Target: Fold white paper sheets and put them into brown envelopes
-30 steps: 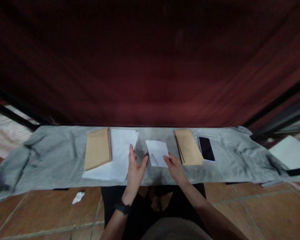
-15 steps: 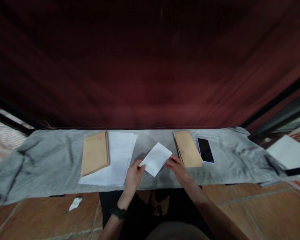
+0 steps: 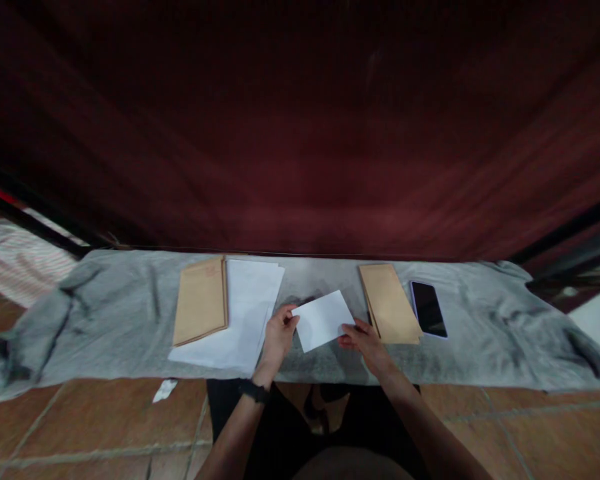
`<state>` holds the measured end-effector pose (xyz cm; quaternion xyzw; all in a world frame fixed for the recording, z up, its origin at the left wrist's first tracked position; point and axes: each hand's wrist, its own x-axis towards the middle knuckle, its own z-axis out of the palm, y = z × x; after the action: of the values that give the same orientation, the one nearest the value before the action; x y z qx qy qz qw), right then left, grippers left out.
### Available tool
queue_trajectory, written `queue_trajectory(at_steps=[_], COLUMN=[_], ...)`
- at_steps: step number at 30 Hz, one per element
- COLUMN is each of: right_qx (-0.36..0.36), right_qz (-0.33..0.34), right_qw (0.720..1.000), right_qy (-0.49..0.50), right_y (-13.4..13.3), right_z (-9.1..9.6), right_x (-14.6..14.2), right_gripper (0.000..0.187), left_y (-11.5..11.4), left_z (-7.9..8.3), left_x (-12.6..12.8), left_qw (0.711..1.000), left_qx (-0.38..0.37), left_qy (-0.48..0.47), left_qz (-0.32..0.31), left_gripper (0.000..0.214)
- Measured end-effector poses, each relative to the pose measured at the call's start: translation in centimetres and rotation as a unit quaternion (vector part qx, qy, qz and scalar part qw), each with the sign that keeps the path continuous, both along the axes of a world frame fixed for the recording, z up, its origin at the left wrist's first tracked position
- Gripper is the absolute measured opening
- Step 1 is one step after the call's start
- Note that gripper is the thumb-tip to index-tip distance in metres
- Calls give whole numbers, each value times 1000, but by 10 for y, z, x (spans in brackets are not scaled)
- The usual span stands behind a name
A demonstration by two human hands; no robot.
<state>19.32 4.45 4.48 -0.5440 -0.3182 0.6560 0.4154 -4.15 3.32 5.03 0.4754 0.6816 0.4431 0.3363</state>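
Note:
A folded sheet of white paper (image 3: pixel 323 320) is held between my two hands above the grey cloth (image 3: pixel 140 313). My left hand (image 3: pixel 280 333) pinches its left corner, and my right hand (image 3: pixel 363 340) grips the lower right edge with the thumb on top. To the left, brown envelopes (image 3: pixel 201 303) lie stacked partly over large white sheets (image 3: pixel 253 307). Just beyond my right hand is another small pile of brown envelopes (image 3: pixel 391 303).
A phone (image 3: pixel 429 308) with a dark screen lies right of the right-hand envelopes. Behind the cloth-covered surface rises a dark red panel (image 3: pixel 310 167). A crumpled white scrap (image 3: pixel 165 390) is on the tiled floor (image 3: pixel 115 420).
Both hands have turned the folded paper so its long side lies flatter. The right thumb now rests on its face. The whole view has shifted slightly.

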Motion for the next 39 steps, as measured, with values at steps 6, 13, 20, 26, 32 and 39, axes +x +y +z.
queue_trajectory(at_steps=[6, 13, 20, 26, 32, 39], right_qx=[-1, -10, -30, -33, -27, -35], right_qz=[-16, -7, 23, 61, 48, 56], right_qw=[1000, 1000, 998, 996, 996, 995], right_qy=[-17, -28, -43, -63, -71, -79], right_y=[0, -1, 1, 3, -2, 0], right_z=[-5, -6, -4, -6, -8, -12], right_x=[-4, -1, 7, 12, 14, 14], right_gripper=[43, 54, 48, 43, 47, 44], left_y=[-4, -41, -48, -58, -65, -63], left_z=[0, -16, -15, -17, -19, -16], left_x=[23, 48, 41, 36, 30, 0], left_qw=[923, 824, 828, 830, 835, 857], left_qx=[91, 117, 98, 97, 81, 57], left_qy=[355, 486, 472, 480, 480, 491], left_qz=[-117, -268, -285, -268, -256, -146], left_gripper=[47, 58, 68, 75, 82, 71])
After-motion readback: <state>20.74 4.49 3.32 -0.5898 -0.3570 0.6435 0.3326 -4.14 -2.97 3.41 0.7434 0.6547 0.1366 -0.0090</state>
